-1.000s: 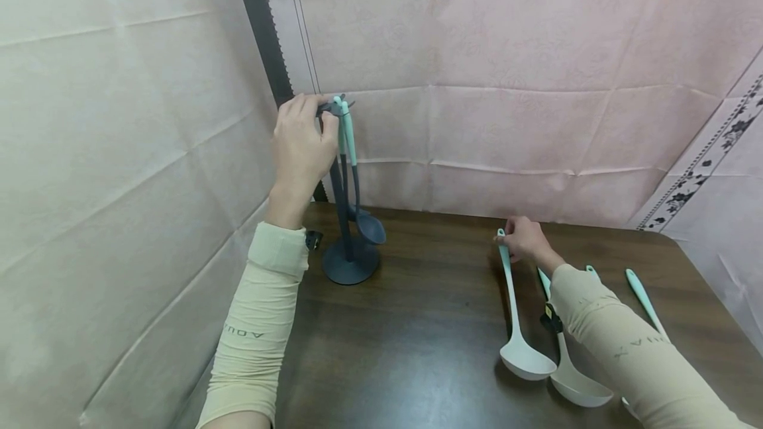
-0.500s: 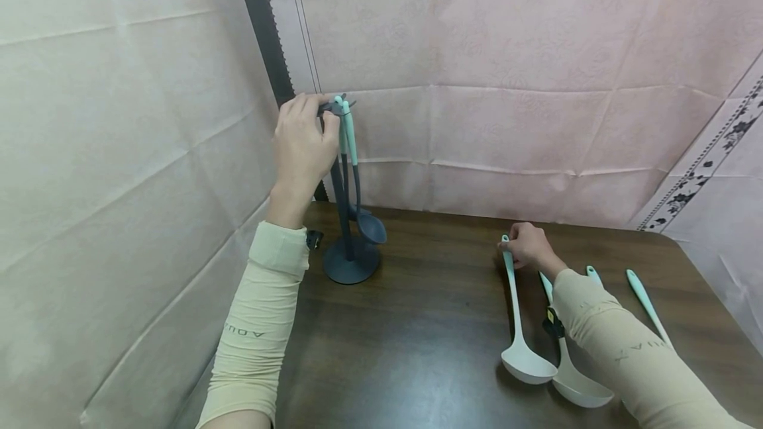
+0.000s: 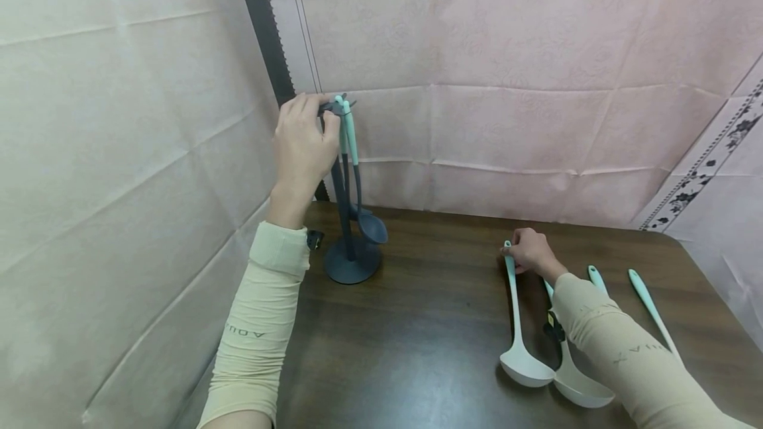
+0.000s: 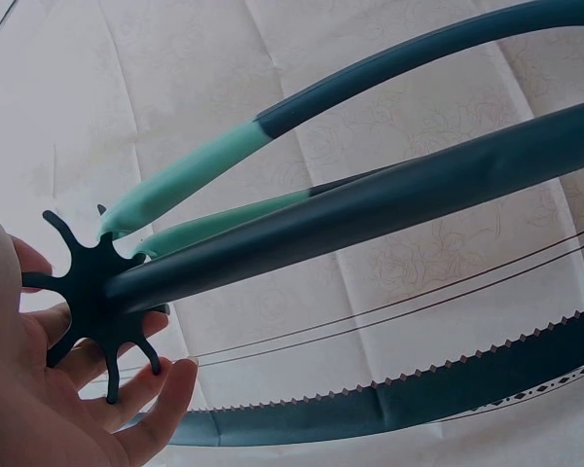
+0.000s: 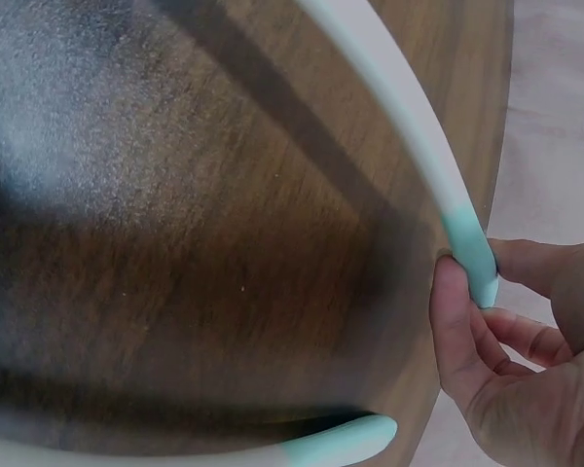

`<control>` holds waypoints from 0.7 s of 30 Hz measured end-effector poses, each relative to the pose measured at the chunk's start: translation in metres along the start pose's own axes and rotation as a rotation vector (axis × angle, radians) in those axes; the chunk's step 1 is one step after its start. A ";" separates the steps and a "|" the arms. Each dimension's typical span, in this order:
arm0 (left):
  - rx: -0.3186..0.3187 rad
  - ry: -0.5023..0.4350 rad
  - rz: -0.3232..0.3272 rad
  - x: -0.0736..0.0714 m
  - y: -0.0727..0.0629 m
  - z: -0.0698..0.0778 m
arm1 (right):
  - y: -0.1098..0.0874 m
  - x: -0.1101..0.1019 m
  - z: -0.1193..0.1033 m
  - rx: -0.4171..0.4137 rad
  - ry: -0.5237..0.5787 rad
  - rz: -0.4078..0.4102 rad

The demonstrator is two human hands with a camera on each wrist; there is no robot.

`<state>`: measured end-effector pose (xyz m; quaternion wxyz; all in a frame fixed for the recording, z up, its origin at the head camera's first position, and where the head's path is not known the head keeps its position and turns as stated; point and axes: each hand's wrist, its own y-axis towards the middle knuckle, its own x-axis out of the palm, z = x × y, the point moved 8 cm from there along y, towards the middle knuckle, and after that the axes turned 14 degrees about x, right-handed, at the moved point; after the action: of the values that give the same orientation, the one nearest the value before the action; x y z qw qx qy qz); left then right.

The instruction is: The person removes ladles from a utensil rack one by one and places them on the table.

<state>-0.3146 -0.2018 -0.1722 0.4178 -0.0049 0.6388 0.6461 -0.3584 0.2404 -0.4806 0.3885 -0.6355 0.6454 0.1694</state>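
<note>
My left hand (image 3: 304,147) holds the hooked top of a dark utensil stand (image 3: 342,204), its fingers curled about the hooks in the left wrist view. From that stand hang two dark utensils with mint handles; the front one is a spoon or ladle (image 3: 372,228), and the other's head is partly hidden. On the right, my right hand (image 3: 532,253) pinches the mint handle end of a white ladle (image 5: 409,126) between thumb and fingers. The ladle's bowl points toward me, low over the table or touching it; I cannot tell which.
Just right of the held ladle lies a second white ladle (image 3: 581,386), partly under my right forearm. Two more mint handles (image 3: 640,286) extend beyond the sleeve. The wooden table (image 3: 417,296) ends at a pale cloth wall (image 3: 507,118) behind and another at left.
The right hand has shifted slightly toward me and to the right, and the ladle's handle end has come with it. The left hand and the stand look unchanged.
</note>
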 end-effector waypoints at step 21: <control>0.008 -0.009 0.016 -0.001 0.000 0.000 | 0.005 0.012 0.009 0.021 -0.007 -0.015</control>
<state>-0.3144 -0.2020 -0.1714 0.4153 0.0049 0.6395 0.6470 -0.3590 0.2393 -0.4967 0.3985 -0.6358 0.6409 0.1619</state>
